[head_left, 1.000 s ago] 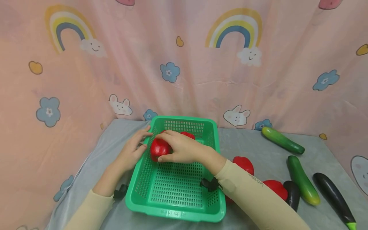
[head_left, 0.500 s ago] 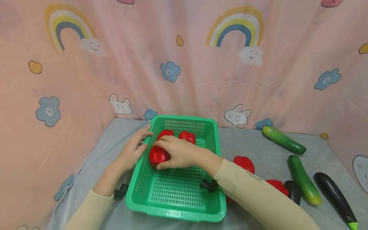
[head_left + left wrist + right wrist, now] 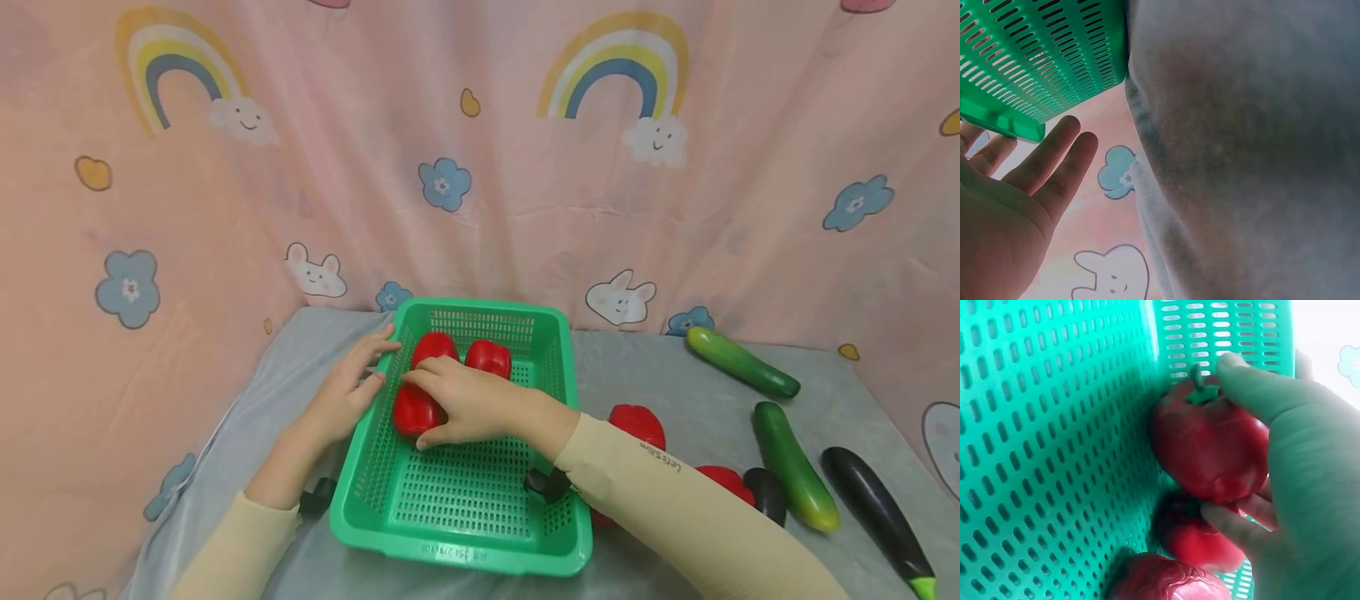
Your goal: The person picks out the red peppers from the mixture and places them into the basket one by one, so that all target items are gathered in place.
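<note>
Inside the green plastic basket (image 3: 457, 554), my right hand (image 3: 472, 402) grips a red bell pepper (image 3: 416, 412) near the left wall. The right wrist view shows thumb and fingers round this pepper (image 3: 1210, 447), its green stem turned toward the slotted wall. Two other red bell peppers lie at the back of the basket, one at the left (image 3: 433, 344) and one right of it (image 3: 489, 357). My left hand (image 3: 347, 393) is at the basket's left rim with fingers spread and loosely straight. From the left wrist view, its fingers (image 3: 1063, 165) reach along the rim's outer side.
Right of the basket lie a red pepper (image 3: 637, 423), another red pepper (image 3: 726, 481) partly behind my right sleeve, two green zucchini (image 3: 742, 361) and a long dark eggplant (image 3: 873, 508). A dark rounded vegetable (image 3: 767, 493) shows beside them. A pink printed curtain (image 3: 510, 192) hangs behind.
My right hand has brought the gripped pepper slightly nearer in the basket and tilted it, leaving the back peppers more visible. The left hand has stayed at the rim.
</note>
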Tool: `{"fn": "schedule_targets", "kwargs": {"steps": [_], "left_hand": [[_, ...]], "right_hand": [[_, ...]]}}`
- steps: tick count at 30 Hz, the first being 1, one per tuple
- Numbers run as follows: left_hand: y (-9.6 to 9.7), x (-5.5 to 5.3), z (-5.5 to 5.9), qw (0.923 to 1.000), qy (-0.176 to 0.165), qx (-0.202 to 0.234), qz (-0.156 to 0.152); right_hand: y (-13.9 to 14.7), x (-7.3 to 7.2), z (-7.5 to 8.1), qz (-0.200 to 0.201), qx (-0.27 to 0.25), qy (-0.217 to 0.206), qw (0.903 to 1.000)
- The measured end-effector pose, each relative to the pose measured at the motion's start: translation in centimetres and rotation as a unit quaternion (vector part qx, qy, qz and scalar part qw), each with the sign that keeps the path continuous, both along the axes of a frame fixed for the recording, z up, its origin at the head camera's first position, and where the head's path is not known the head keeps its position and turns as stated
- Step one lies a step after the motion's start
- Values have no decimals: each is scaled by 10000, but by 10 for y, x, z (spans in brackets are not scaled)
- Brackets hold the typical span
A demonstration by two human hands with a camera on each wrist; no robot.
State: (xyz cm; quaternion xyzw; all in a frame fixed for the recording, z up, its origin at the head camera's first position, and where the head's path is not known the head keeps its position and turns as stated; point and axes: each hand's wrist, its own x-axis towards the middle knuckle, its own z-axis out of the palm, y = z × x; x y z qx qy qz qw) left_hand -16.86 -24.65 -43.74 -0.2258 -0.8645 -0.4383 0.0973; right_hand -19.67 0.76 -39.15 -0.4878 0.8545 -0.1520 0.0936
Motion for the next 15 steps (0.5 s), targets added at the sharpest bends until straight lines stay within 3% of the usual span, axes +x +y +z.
{"fn": "schedule_targets", "kwargs": {"steps": [5, 15], "left_hand": [[0, 0, 0, 10000, 1, 2, -11], [1, 0, 1, 10000, 29, -23, 4]], "right_hand": [[0, 1, -3, 78, 214, 207, 9995], [2, 0, -6, 242, 128, 314, 9991]]}}
